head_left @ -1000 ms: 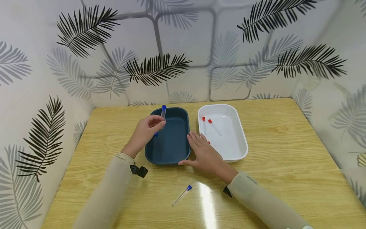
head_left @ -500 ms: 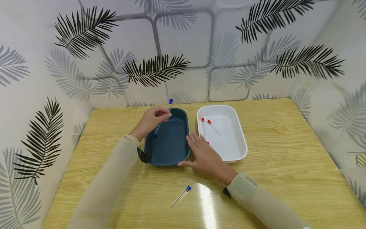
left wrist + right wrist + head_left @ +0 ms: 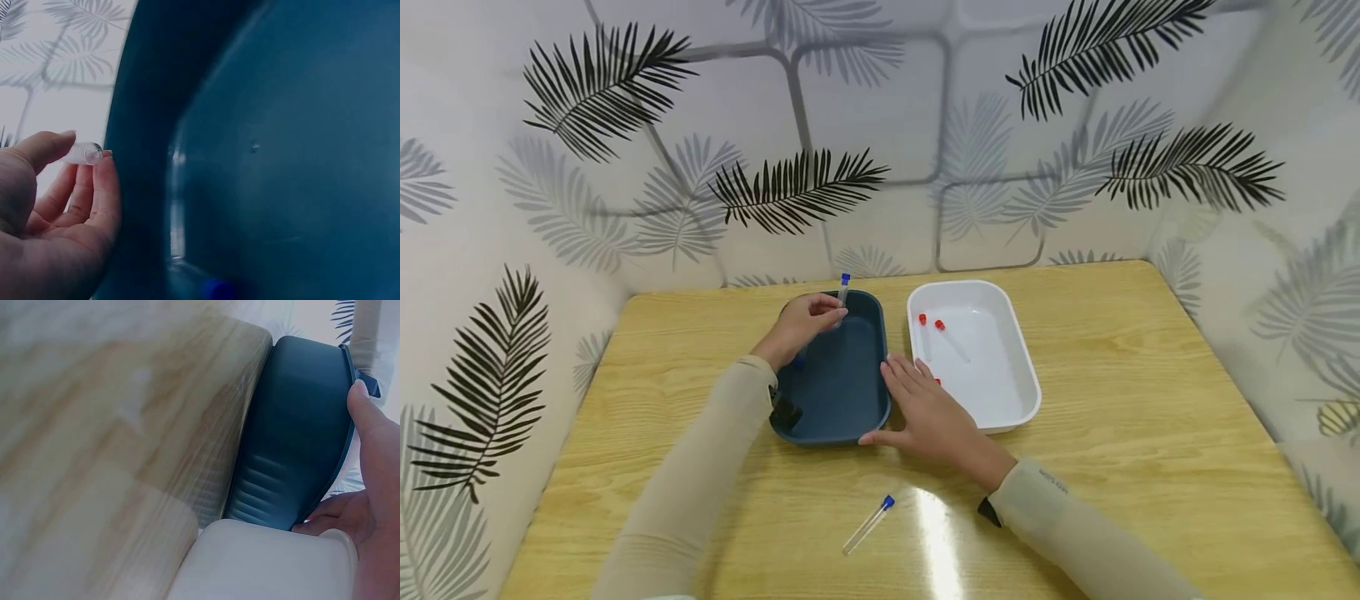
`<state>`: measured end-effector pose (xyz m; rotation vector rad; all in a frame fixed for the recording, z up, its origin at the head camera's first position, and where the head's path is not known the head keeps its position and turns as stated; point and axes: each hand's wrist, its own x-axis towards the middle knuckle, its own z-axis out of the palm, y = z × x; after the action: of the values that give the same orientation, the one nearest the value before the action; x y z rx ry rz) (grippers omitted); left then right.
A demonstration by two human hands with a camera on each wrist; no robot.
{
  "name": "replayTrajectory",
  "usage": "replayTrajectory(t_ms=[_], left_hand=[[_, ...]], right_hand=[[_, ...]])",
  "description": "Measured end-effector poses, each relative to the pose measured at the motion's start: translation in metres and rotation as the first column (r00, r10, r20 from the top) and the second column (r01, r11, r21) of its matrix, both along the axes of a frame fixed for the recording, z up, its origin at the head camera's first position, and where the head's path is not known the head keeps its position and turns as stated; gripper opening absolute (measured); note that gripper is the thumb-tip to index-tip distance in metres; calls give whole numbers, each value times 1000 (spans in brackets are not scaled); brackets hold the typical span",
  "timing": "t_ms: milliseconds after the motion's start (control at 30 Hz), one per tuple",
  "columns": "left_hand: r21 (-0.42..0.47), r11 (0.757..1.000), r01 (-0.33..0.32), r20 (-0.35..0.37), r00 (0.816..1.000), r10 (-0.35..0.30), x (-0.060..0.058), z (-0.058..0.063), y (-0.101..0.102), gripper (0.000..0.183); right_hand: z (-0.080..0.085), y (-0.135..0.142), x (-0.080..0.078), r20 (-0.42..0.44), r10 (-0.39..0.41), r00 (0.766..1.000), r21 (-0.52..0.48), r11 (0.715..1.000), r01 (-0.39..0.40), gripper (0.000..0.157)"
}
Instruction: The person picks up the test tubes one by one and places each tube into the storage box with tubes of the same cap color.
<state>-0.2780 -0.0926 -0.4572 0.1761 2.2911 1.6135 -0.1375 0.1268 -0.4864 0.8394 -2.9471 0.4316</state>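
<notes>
In the head view my left hand pinches a clear test tube with a blue cap between thumb and fingers. The capped end points up and away, above the far side of the dark blue tray. The tube's rounded clear end shows at the fingertips in the left wrist view. Inside that tray, at its left side, lies another blue-capped tube, partly hidden by the left arm in the head view. My right hand rests with fairly straight fingers on the blue tray's right rim, near its front corner.
A white tray stands to the right, holding several red-capped tubes. A blue-capped tube lies on the wooden table in front of the blue tray. Behind the table rises a leaf-patterned wall.
My left hand has moved rightward and slightly away over the blue tray, still holding the tube, which rose and then came down a little. My right hand has stayed on the rim.
</notes>
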Motion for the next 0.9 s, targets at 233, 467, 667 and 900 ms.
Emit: replayTrajectory(t_ms=[233,467,667,900], left_hand=[[66,998,23,84,996,-28,-3,-20,-1,32],[33,996,77,111,991,-80,-5,-24,1,29],[-35,987,154,126,981,-149,-3,-23,2,30],[-52,981,188,166,970,-177,-1,-26,3,30]], right_hand=[[0,1,1,-16,1,1000,9,1000,-1,106],[-1,0,0,-28,-4,1000,17,1000,4,106],[1,0,0,-28,3,1000,12,1000,-3,106],[0,-1,1,-17,-2,1000,23,1000,3,107]])
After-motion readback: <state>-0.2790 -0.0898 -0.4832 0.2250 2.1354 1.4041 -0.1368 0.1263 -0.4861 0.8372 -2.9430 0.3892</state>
